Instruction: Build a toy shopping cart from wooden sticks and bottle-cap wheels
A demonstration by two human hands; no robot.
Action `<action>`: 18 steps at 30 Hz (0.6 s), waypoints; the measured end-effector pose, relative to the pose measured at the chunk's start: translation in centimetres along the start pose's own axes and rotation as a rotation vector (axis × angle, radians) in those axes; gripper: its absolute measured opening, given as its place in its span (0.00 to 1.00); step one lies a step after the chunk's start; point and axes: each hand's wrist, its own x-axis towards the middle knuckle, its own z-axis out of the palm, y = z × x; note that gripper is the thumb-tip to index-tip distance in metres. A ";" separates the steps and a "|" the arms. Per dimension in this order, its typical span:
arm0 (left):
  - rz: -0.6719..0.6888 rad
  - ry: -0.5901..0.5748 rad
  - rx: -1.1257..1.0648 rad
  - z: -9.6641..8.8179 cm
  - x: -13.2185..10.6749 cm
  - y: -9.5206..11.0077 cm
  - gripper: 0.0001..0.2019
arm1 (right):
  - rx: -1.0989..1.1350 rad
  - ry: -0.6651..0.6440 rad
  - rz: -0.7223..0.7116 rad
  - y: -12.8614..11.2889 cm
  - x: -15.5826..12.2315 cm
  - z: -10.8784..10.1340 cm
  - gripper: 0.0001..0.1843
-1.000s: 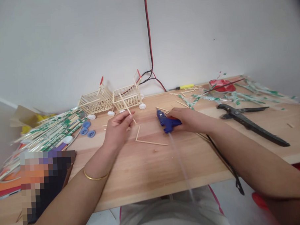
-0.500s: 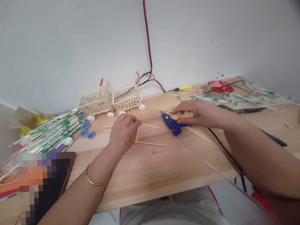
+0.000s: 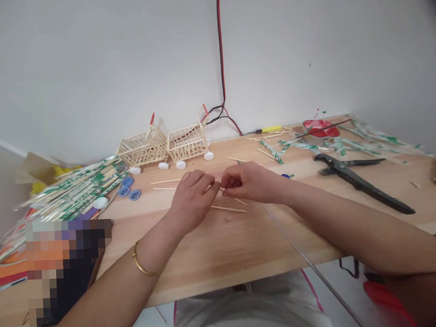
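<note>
My left hand (image 3: 193, 199) and my right hand (image 3: 248, 183) meet over the middle of the wooden table (image 3: 214, 250), fingertips nearly touching. Both pinch a thin wooden stick (image 3: 221, 188) between them. Another stick (image 3: 228, 209) lies flat just below the hands. The blue glue gun (image 3: 285, 176) is almost wholly hidden behind my right wrist. Two small stick carts (image 3: 166, 145) with white wheels stand at the back near the wall.
Black pliers (image 3: 359, 180) lie at the right. Wrapped chopsticks (image 3: 74, 189) are heaped at the left with blue and white bottle caps (image 3: 127, 186). A yellow screwdriver (image 3: 269, 130), a red lid (image 3: 321, 126), torn wrappers and red-black wires (image 3: 222, 86) sit by the wall.
My right hand let go of the glue gun and came left to meet my left hand. My left hand moved slightly right, and both now pinch a stick.
</note>
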 end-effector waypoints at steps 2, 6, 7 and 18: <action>-0.077 0.060 -0.018 -0.4 0.0 -0.5 0.08 | -0.087 0.037 -0.011 0.3 0.4 0.0 0.05; -0.326 0.110 -0.130 -1.5 -0.1 -1.7 0.07 | -0.255 0.024 0.011 0.8 0.9 -0.2 0.07; -0.384 0.067 -0.171 -1.7 -0.2 -1.9 0.08 | -0.279 0.005 0.015 0.9 1.0 -0.2 0.07; -0.604 -0.589 -0.414 -2.2 -0.4 -2.2 0.11 | -0.402 -0.093 -0.112 2.4 0.5 0.4 0.08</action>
